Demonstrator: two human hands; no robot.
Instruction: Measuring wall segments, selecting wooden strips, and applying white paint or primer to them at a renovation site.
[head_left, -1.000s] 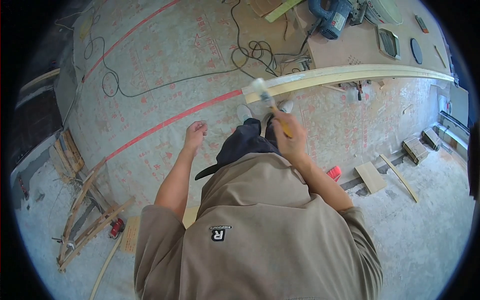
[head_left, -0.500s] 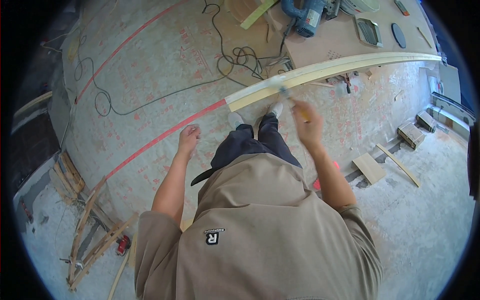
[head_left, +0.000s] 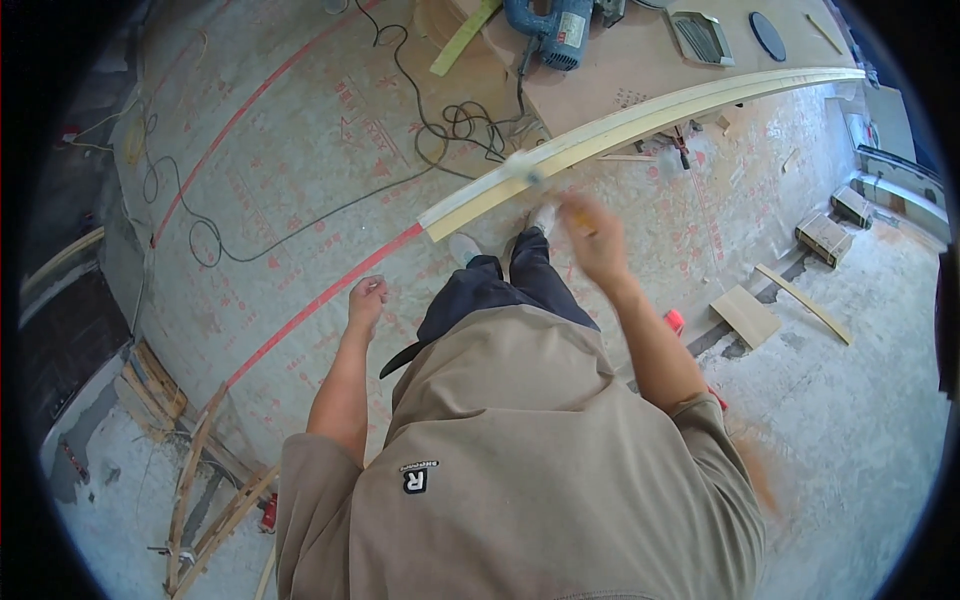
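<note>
My right hand (head_left: pixel 597 240) is closed on a yellow-handled paintbrush (head_left: pixel 523 171), blurred by motion, its pale bristles at the top of a long, curved, cream-coloured strip (head_left: pixel 650 118). The strip's top face looks whitish along its near-left length, and its left end lies above my shoes. My left hand (head_left: pixel 367 300) hangs at my left side with fingers curled; whether they hold something small, I cannot make out. A red line (head_left: pixel 320 296) on the printed floor covering runs down-left from the strip's end.
A pale work board (head_left: pixel 590 95) carries a blue power tool (head_left: pixel 550 35), a metal tray (head_left: pixel 700 40) and a dark oval piece (head_left: pixel 768 36). A tangled cable (head_left: pixel 462 126) lies on the floor. Wood scraps (head_left: pixel 210 445) lie left; a small panel (head_left: pixel 745 317) and boxy blocks (head_left: pixel 822 240) lie right.
My view has shifted along the strip, which now appears higher at its right and lower at its left end. The brush has moved leftward from its position half a second ago.
</note>
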